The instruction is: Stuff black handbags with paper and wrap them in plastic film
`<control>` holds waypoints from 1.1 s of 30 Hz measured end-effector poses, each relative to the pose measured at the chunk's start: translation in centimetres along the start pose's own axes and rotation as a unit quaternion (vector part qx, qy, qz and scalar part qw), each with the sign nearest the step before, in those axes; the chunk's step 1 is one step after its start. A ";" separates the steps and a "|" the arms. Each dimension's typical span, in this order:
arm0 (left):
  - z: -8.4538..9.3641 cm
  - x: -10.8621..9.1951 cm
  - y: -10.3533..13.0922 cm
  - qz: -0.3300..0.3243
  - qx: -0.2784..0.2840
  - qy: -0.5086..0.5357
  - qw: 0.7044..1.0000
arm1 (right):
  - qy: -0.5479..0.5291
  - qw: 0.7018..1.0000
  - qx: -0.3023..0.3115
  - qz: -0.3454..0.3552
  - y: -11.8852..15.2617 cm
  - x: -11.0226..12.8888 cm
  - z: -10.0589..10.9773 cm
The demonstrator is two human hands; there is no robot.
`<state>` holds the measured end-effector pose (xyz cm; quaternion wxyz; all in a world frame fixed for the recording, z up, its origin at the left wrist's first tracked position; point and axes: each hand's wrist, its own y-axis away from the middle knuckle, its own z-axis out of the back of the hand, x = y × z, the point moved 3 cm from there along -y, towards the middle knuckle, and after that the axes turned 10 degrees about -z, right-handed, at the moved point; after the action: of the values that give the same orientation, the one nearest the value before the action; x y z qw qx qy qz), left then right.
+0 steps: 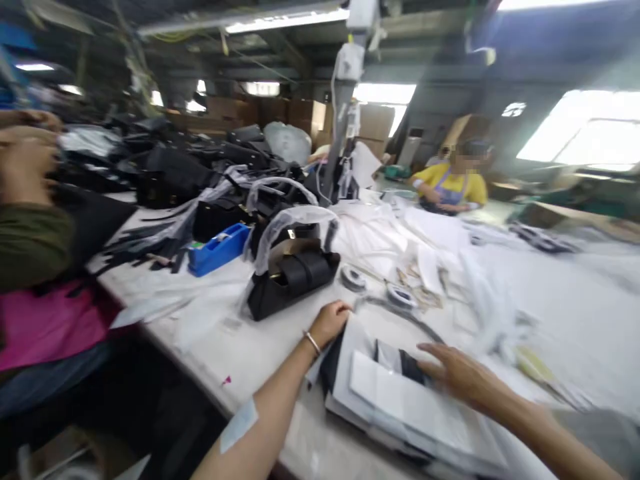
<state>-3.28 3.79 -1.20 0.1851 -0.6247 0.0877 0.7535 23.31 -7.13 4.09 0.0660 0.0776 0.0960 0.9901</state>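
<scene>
Bundle [410, 400], white sheets over black material, is lying on table [225, 350] between both hands. Left hand [330, 323] is sitting at bundle's far corner, fingers curling together; cannot tell if clamped. Right hand [457, 375] is lying over bundle's right side, fingers loosely extending; hold unclear. Black handbag [310, 270] is standing just beyond left hand, blue dispenser [219, 249] farther left.

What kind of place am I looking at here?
Probably a bag workshop or factory floor: a black handbag with plastic-wrapped handles stands on a white worktable, dark, bag-like items are heaped behind, and cardboard boxes are stacked in the background.
</scene>
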 end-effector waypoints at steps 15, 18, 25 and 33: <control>0.4 0.8 -1.8 -0.029 0.112 -0.082 0.990 | -0.105 0.991 0.073 -0.034 0.2 1.4 2.7; -0.1 0.4 -2.2 -0.037 0.105 -0.125 0.986 | -0.064 0.985 -0.035 -0.154 -6.0 0.6 5.0; -0.7 0.2 -2.3 -0.040 0.106 -0.192 0.975 | -0.050 0.966 0.020 -0.253 -14.5 -0.2 1.3; -1.5 -0.3 -1.8 -0.083 0.156 -0.227 0.958 | -0.087 0.969 -0.126 -0.193 -12.0 0.8 2.7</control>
<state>-1.15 4.86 -1.02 0.3570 -0.4057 0.1075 0.8345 24.38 5.09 4.40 0.2733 0.1346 -0.0227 0.9522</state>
